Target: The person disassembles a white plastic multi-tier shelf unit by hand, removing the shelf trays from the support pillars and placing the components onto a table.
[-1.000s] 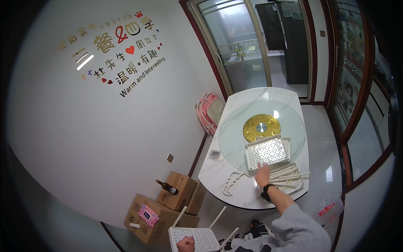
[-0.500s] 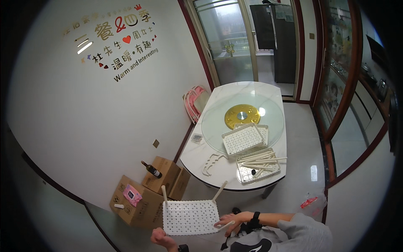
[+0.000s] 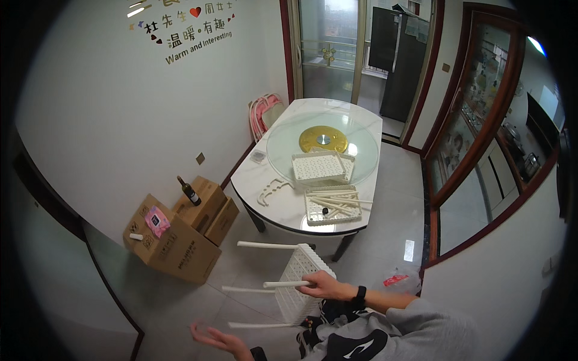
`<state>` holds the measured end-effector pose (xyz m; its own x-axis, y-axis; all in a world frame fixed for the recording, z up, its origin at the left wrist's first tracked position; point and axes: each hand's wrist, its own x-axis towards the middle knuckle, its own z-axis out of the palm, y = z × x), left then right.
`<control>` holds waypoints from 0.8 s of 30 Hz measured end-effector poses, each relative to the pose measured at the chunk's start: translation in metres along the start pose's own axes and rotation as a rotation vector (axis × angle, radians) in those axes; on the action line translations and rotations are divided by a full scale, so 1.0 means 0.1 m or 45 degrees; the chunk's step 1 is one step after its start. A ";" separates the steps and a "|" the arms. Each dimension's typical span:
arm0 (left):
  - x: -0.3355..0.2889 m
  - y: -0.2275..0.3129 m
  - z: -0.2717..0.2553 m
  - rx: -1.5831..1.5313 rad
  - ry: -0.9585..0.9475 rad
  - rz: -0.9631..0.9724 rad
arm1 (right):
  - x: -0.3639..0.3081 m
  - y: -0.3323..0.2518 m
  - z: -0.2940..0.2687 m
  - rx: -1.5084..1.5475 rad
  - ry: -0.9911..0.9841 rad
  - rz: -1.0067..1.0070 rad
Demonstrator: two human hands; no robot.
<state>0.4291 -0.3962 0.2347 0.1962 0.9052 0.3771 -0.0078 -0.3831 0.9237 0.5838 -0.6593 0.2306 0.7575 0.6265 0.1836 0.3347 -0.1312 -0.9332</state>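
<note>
A white perforated shelf tray point(image 3: 296, 286) is tipped on its side in front of me, with several long white tubes sticking out of its corners toward the left. My right hand point(image 3: 319, 284) is closed around one white tube point(image 3: 278, 284) close to where it meets the tray. Apart from the tray, my left hand point(image 3: 220, 339) hangs at the lower left with its fingers spread and nothing in it. It is nearest to the lowest tube point(image 3: 259, 325).
On the marble-look table point(image 3: 247, 180) lie stacked white trays point(image 3: 316, 166), a tray of loose tubes point(image 3: 334, 206) and curved white pieces point(image 3: 274, 191). Cardboard boxes point(image 3: 180, 256) with a bottle point(image 3: 189, 191) and a pink wipes pack point(image 3: 157, 222) stand left. A plastic bag point(image 3: 400, 280) lies right.
The tray has turned from facing up onto its side, its tubes now pointing left. My left hand has come away from it and opened; my right hand has taken hold of a tube. The view has shifted.
</note>
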 end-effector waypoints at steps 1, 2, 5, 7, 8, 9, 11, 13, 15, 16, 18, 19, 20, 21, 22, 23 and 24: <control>-0.07 0.25 -0.14 0.069 -0.024 0.488 | 0.03 -0.02 -0.04 -0.186 -0.118 -0.052; -0.20 0.52 -0.28 0.294 -0.298 0.681 | 0.00 -0.08 -0.05 -0.369 -0.247 -0.105; -0.53 1.22 -0.16 0.835 -1.026 1.130 | -0.04 -0.32 0.08 -0.442 -0.366 -0.280; -0.66 1.16 -0.03 0.984 -1.058 1.077 | -0.02 -0.31 0.19 -0.444 -0.319 -0.510; -0.71 1.13 0.00 1.125 -1.086 1.010 | 0.00 -0.33 0.21 -0.572 -0.384 -0.500; -0.72 1.12 -0.03 1.137 -1.092 1.012 | 0.00 -0.35 0.19 -0.700 -0.444 -0.487; -0.67 1.15 -0.02 1.229 -1.279 1.008 | -0.04 -0.41 0.08 -0.732 -0.449 -0.483; -0.69 1.04 0.09 1.061 -1.416 1.068 | -0.12 -0.40 -0.03 -0.851 -0.505 -0.533; -0.77 0.91 0.26 0.874 -1.550 1.092 | -0.17 -0.41 -0.22 -0.909 -0.579 -0.418; -0.81 0.85 0.32 0.944 -1.608 1.021 | -0.18 -0.43 -0.35 -0.964 -0.621 -0.375; -0.81 0.78 0.43 0.786 -1.575 1.006 | -0.34 -0.57 -0.61 -1.088 -0.427 -0.493; -0.75 0.75 0.51 0.561 -1.448 1.048 | -0.44 -0.65 -0.76 -1.164 -0.184 -0.667; -0.72 0.81 0.50 0.565 -1.483 1.013 | -0.54 -0.78 -0.92 -1.210 -0.067 -0.518; -0.66 0.91 0.53 0.527 -1.513 0.801 | -0.57 -0.84 -1.06 -1.262 0.053 -0.385; -0.63 0.99 0.63 0.476 -1.535 0.606 | -0.64 -0.77 -1.13 -1.268 0.046 -0.368; -0.67 1.02 0.75 0.468 -1.553 0.605 | -0.72 -0.67 -1.14 -0.989 0.147 -0.256; -0.75 1.08 0.86 0.396 -1.551 0.685 | -0.78 -0.57 -1.13 -0.708 0.246 -0.149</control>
<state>0.4977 -0.5209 0.3002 0.9714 -0.0395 0.2342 -0.1698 -0.8048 0.5688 0.5689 -0.7877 0.3045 0.7684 0.5172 0.3769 0.6259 -0.4846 -0.6111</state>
